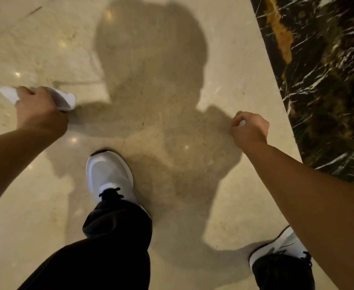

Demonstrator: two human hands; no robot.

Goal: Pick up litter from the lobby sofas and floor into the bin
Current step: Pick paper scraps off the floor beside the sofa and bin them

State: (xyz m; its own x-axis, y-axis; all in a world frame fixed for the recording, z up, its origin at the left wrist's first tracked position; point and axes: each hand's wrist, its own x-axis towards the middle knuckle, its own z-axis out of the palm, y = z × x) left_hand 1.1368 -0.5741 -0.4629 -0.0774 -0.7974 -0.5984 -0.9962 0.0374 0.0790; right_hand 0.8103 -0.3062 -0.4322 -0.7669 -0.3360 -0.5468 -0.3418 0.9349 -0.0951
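My left hand (39,108) is closed around crumpled white paper (64,99), which sticks out on both sides of the fist. My right hand (250,128) is curled into a fist around a small white scrap (242,123) that just peeks out between the fingers. Both hands hang above the beige marble floor (172,59). No bin or sofa is in view.
My white shoes (109,174) and dark trousers are below, one foot forward at centre, the other shoe (276,250) at lower right. A strip of black veined marble (322,80) runs along the right. My shadow lies across the floor ahead.
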